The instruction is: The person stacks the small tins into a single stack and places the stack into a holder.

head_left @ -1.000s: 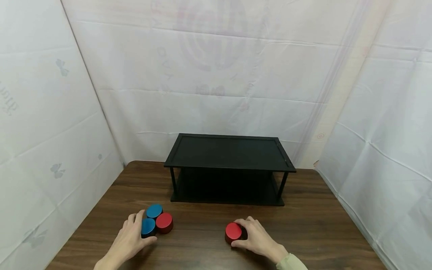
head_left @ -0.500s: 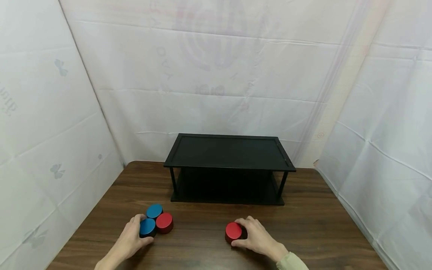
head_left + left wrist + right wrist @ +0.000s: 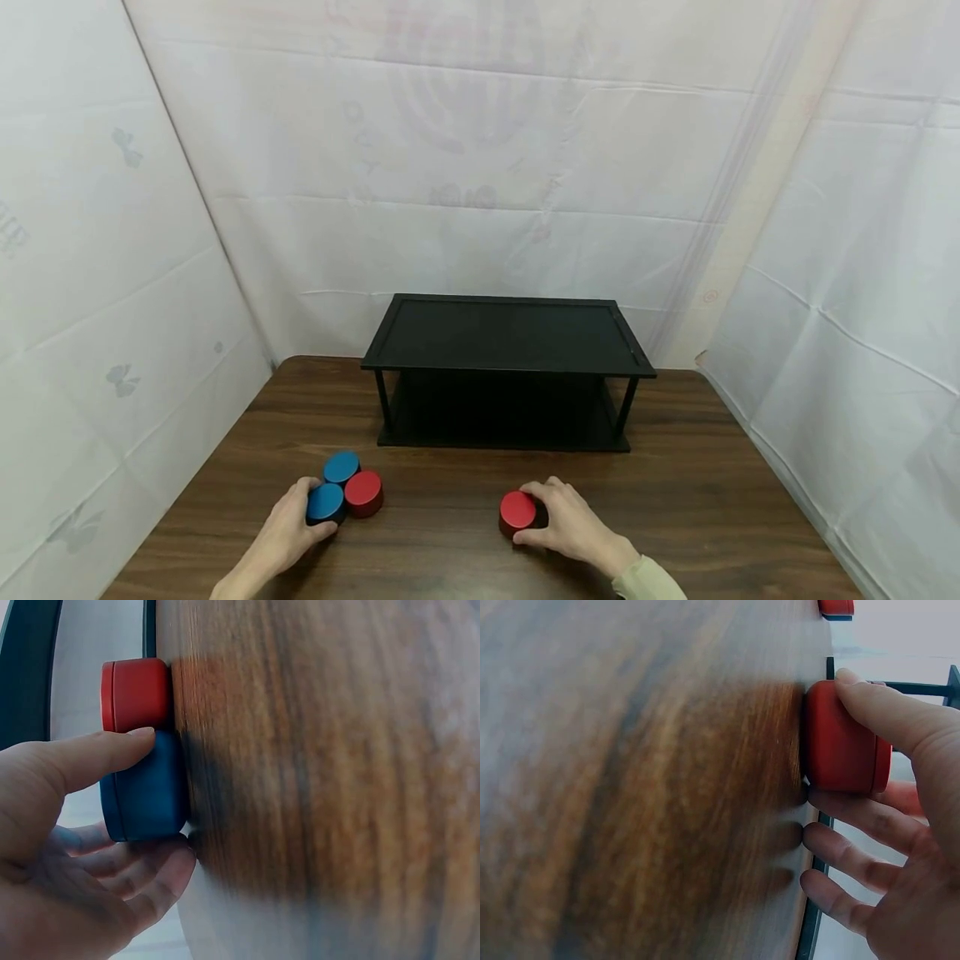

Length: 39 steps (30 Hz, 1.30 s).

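Observation:
Two blue tins and one red tin, round and lidded, stand clustered on the left of the wooden table. My left hand (image 3: 281, 527) grips the nearer blue tin (image 3: 326, 502), thumb on one side and fingers on the other. Behind it is the second blue tin (image 3: 342, 467); the red tin (image 3: 364, 493) is close on its right. In the left wrist view, the held blue tin (image 3: 150, 791) sits upright on the tabletop. My right hand (image 3: 570, 523) holds another red tin (image 3: 517, 512) between thumb and fingers, also seen as a red tin (image 3: 840, 739) in the right wrist view.
A black two-tier rack (image 3: 510, 333) stands at the back of the table (image 3: 442, 533), with a flat top and a lower shelf. White sheeting (image 3: 480, 167) rises behind the table and along both sides.
My left thumb and fingers have closed in around the nearer blue tin, and the hand has drawn slightly left. The right hand keeps its hold on the red tin.

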### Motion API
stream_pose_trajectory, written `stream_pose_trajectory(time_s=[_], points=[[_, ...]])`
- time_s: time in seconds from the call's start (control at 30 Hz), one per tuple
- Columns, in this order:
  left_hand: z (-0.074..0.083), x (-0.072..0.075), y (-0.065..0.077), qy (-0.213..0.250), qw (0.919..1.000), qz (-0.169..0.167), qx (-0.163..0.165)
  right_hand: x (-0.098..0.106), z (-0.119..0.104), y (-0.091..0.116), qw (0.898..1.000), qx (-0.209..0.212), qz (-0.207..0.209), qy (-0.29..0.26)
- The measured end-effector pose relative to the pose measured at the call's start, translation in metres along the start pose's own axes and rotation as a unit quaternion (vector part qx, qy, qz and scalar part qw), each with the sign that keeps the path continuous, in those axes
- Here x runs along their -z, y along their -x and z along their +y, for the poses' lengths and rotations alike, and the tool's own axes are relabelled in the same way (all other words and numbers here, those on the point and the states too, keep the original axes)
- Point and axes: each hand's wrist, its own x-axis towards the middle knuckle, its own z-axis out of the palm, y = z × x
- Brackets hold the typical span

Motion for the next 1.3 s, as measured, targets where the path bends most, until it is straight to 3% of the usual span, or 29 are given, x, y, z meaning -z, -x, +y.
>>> stream_pose_trajectory(time_s=[0.6,1.07,1.3], points=[[0.002,0.004,0.004,0.005,0.9997,0.022,-0.008,0.000,0.000,0.000,1.000,0.003,0.004,-0.001],[0.012,0.016,0.006,0.006,0.9996,0.023,-0.011,0.001,-0.001,0.001,1.000,0.001,-0.001,0.005],[0.018,0.022,0.008,0.014,0.9991,0.028,-0.028,0.002,-0.002,0.001,1.000,0.001,0.003,0.015]])
